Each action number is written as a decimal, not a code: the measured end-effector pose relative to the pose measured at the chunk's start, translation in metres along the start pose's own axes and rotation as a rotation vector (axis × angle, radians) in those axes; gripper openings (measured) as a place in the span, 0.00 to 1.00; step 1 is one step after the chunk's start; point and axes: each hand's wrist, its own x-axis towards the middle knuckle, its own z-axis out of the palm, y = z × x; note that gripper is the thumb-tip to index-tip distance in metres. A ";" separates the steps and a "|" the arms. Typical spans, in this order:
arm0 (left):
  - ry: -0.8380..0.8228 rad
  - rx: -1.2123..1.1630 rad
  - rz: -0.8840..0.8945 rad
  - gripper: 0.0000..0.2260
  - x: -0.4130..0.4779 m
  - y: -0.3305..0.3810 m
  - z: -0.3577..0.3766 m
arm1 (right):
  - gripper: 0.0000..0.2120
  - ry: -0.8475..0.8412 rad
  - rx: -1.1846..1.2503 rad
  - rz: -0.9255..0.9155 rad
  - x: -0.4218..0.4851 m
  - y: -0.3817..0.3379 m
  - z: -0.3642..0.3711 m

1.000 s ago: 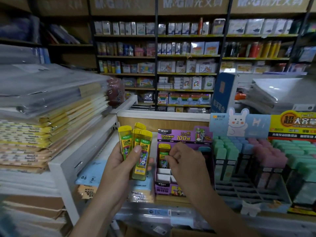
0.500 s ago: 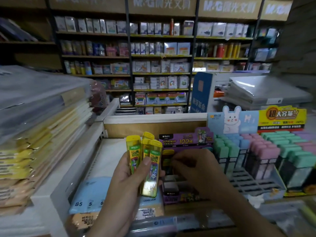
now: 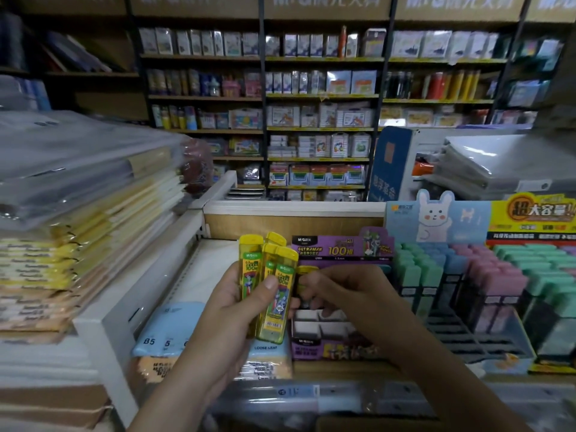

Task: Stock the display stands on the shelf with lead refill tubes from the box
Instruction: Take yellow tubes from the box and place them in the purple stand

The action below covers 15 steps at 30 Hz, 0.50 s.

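My left hand [image 3: 237, 310] grips a fan of several yellow lead refill tubes [image 3: 274, 291], upright, thumb across their fronts. Just to its right stands the purple display stand [image 3: 339, 249] with white slots [image 3: 314, 325] in its tray. My right hand [image 3: 346, 294] reaches over that tray and pinches one yellow tube [image 3: 304, 274] standing at the back left of the stand; its fingers hide most of the tube. The box is not in view.
A second stand with a rabbit header [image 3: 436, 219] holds green, blue and pink tubes [image 3: 486, 275] on the right. Stacked wrapped notebooks [image 3: 87, 219] sit on the left behind a white shelf divider [image 3: 124, 310]. Blue loose-leaf packs [image 3: 168, 325] lie below my left hand.
The view shifted slightly. My right hand stays over the purple stand, fingers now closed round the single yellow tube. My left hand keeps its bundle in about the same place.
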 end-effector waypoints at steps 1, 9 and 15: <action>-0.001 0.008 0.002 0.14 0.000 0.000 0.000 | 0.10 -0.024 0.022 0.004 0.000 -0.002 0.001; -0.076 0.146 0.043 0.16 0.000 -0.004 0.001 | 0.06 -0.099 0.113 0.005 0.002 -0.011 0.005; -0.056 0.131 0.060 0.17 0.000 -0.005 0.001 | 0.06 0.030 0.187 0.041 0.001 -0.010 -0.005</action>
